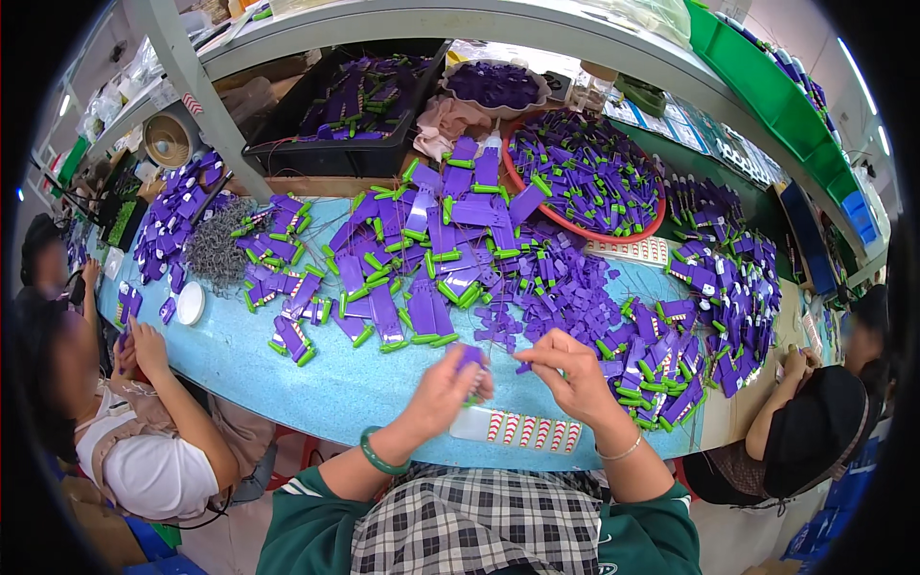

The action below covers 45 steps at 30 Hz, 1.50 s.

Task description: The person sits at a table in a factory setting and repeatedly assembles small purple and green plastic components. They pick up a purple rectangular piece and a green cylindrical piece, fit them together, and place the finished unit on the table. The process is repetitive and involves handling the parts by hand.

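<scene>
My left hand (443, 391) is closed around a purple plastic part (470, 356). A bit of green shows under its fingers, and the fingers are slightly blurred. Just to the right, my right hand (567, 372) pinches a small purple piece (522, 366) between thumb and fingertips. The two hands are apart, over the near side of the blue table mat (374, 407). Beneath them lies a pale strip of red-and-white chevron stickers (532, 431). Beyond the hands spreads a heap of small purple pieces (565, 287), beside larger purple parts with green cylinders (383, 297).
A red basket (657, 225) of purple-green parts stands at the back, near a black crate (326, 161) and a white bowl (541, 96). Grey wires (216, 244) and a round white lid (191, 303) lie left. Co-workers sit at the left (158, 460) and right (815, 431). A shelf beam (460, 34) crosses above.
</scene>
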Each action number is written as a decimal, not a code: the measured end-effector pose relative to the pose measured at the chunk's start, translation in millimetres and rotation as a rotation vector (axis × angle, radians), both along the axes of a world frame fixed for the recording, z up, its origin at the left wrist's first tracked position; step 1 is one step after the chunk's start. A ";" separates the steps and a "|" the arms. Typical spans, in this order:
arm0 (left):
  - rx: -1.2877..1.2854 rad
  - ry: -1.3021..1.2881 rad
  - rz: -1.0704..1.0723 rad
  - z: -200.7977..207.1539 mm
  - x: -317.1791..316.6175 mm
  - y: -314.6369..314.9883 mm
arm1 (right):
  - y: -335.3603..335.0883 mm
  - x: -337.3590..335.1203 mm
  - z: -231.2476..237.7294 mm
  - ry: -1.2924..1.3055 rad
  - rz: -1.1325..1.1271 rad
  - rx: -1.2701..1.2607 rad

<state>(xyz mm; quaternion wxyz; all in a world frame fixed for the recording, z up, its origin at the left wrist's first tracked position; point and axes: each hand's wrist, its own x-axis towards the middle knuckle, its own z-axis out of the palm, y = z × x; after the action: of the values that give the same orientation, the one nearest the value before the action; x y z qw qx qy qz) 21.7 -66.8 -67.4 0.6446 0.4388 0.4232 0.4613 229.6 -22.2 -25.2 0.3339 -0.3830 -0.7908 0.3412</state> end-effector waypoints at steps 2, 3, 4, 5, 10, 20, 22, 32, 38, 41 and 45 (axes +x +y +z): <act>0.011 0.091 -0.125 3.9 11.7 -3.7 | -9.6 0.2 4.6 0.108 0.052 -0.057; 0.017 0.137 -0.191 5.6 17.1 -5.3 | -15.0 0.1 6.7 0.114 0.037 -0.114; 0.071 0.226 -0.222 0.5 21.3 -7.2 | -20.1 -0.8 8.5 0.121 0.023 -0.172; 0.138 0.295 -0.241 0.9 23.3 -8.2 | -23.7 -1.4 8.9 0.126 0.010 -0.230; 0.384 0.540 -0.272 11.3 23.4 -11.4 | -29.6 -3.5 4.3 0.026 -0.070 -0.097; 0.422 0.607 -0.304 5.4 24.0 -12.2 | -36.7 0.1 -9.9 0.060 -0.114 -0.037; 0.364 0.579 -0.330 8.3 25.1 -10.4 | -37.1 -1.1 -9.6 0.063 -0.115 -0.026; 0.256 0.559 -0.430 3.0 27.7 -14.6 | -43.6 -1.3 -21.5 0.128 -0.079 -0.256; 0.041 0.407 -0.395 4.6 33.2 -21.6 | -44.2 -1.0 -22.5 0.084 -0.076 -0.227; 0.397 0.629 -0.388 -6.2 36.4 -13.8 | -29.8 17.3 -14.9 -0.022 -0.004 -0.245; 0.432 0.971 -0.085 21.7 9.3 18.6 | 2.4 83.4 24.3 -0.207 -0.141 -0.162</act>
<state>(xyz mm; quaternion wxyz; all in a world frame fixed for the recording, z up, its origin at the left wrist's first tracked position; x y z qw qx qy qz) 31.0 -48.2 -45.7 0.2878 0.7414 0.5499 0.2553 313.0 -19.8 -0.8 0.2419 -0.4964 -0.7621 0.3381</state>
